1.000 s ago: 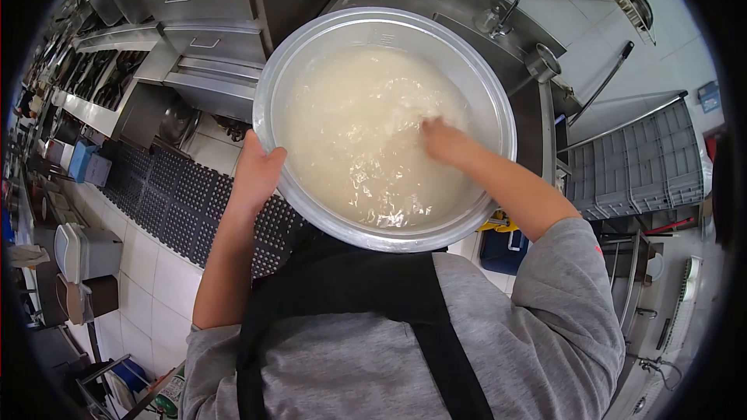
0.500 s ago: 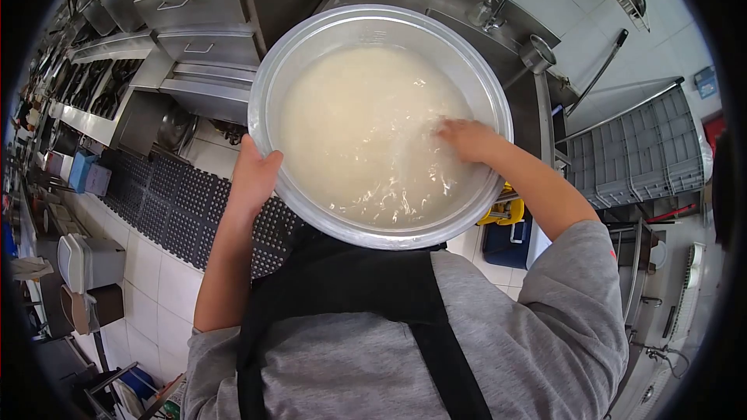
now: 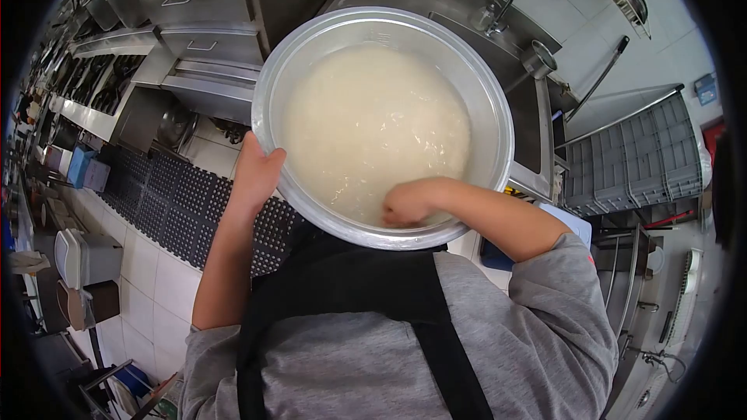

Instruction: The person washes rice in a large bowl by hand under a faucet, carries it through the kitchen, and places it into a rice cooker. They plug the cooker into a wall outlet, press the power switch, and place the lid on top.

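Note:
A large round metal pot (image 3: 268, 101) sits in front of my body, tilted toward me. Cloudy whitish water (image 3: 369, 101) fills much of it, with a pale layer that looks like rice. My left hand (image 3: 259, 167) is closed on the rim at the left side, thumb on top, other fingers hidden beneath. Inside the pot, near the edge closest to me, my right hand (image 3: 408, 202) is curled with its fingertips down in the water. Whatever lies within those fingers is hidden.
Behind the pot is a steel sink (image 3: 529, 128) with a faucet (image 3: 498, 8) and a metal dipper (image 3: 537, 58). Grey crates (image 3: 638, 152) stand at right. Steel drawers (image 3: 206, 47) are at left, above a black perforated floor mat (image 3: 183, 194).
My right hand has swept from the pot's right side toward me and to the left, its fingers curling. My left hand keeps its hold on the rim.

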{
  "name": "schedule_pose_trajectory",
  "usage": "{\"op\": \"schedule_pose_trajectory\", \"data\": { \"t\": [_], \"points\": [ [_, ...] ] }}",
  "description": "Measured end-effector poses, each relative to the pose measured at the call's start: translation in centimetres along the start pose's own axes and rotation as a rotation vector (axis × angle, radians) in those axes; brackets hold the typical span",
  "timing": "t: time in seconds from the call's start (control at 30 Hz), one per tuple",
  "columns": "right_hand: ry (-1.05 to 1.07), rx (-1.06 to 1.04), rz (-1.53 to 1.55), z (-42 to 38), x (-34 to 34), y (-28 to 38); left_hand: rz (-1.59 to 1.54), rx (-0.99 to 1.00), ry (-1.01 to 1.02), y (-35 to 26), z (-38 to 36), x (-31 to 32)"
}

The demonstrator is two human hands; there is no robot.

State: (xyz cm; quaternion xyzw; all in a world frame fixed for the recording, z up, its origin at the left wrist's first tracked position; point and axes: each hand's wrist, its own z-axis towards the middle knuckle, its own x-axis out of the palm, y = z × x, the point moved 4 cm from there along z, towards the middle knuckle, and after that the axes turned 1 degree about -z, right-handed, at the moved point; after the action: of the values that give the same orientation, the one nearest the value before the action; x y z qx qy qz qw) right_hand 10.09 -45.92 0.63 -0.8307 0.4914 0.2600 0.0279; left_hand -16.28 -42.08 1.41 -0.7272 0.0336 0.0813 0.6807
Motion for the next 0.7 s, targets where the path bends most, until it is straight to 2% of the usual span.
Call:
{"op": "schedule_pose_trajectory", "data": {
  "t": [0.07,0.13,0.2,0.27,0.3,0.37,0.4,0.47,0.5,0.57,0.63,0.7],
  "points": [
    [0.092,-0.156,0.807,1.9,-1.7,-1.8,0.0,0.009,0.009,0.3,0.2,0.0],
    [0.068,-0.13,0.957,2.8,-4.3,-5.3,-0.007,0.018,0.0,0.5,0.2,-0.1],
    [-0.1,-0.037,1.19,4.8,-5.8,-10.4,-0.015,0.031,-0.009,0.1,0.2,0.0],
    [-0.306,-0.041,1.477,6.2,-7.0,-15.2,0.033,0.002,-0.008,-0.5,-0.1,0.0],
    [-0.303,-0.045,1.464,6.9,-7.2,-16.9,0.029,0.004,-0.022,-0.3,-0.1,-0.1],
    [-0.719,-0.096,1.722,8.0,-8.7,-20.5,-0.055,0.037,0.01,0.3,0.1,0.0],
    [-0.713,-0.102,1.708,9.5,-9.2,-21.4,-0.058,0.038,-0.005,0.2,0.1,-0.1],
    [-1.296,0.181,1.258,9.5,-10.8,-22.8,-0.034,0.043,-0.002,0.0,0.2,0.0],
    [-1.29,0.172,1.254,10.6,-10.7,-22.7,-0.034,0.04,-0.013,-0.1,0.1,0.0],
    [-1.576,0.415,0.062,9.8,-12.1,-17.2,0.025,0.004,-0.008,-0.3,0.2,-0.1],
    [-1.301,0.475,0.049,11.1,-13.9,-13.0,0.018,0.02,-0.01,0.3,0.5,-0.2],
    [-1.158,0.426,0.025,17.8,-14.4,-13.2,0.01,0.035,-0.009,0.5,0.7,-0.2]
  ]
}}
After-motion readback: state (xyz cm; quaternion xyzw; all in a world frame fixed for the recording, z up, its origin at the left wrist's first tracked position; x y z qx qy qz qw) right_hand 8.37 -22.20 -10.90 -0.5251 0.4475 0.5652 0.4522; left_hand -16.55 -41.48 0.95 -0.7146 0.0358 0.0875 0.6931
